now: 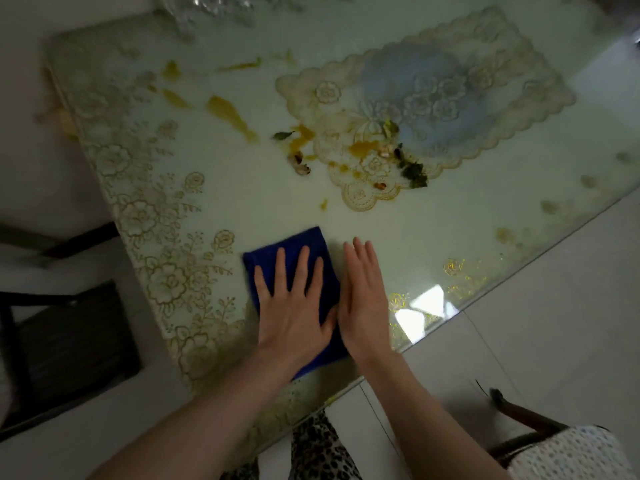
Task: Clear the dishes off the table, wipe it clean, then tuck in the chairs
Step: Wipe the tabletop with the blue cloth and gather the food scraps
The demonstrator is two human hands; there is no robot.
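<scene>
A folded blue cloth (pixel 294 244) lies on the glass-topped table (pixel 242 188) near its front edge. My left hand (pixel 294 306) presses flat on the cloth with fingers spread and straight. My right hand (pixel 363 299) stands beside it, on the cloth's right edge, fingers straight and together. Orange sauce smears (pixel 228 112) and food scraps (pixel 412 171) lie on the table beyond the cloth, some on a lace placemat (pixel 485 98).
A dark chair (pixel 62 344) stands at the left of the table. Another chair with a spotted white cushion (pixel 568 455) is at the lower right. A clear glass object (pixel 211 8) sits blurred at the far edge. The floor is pale tile.
</scene>
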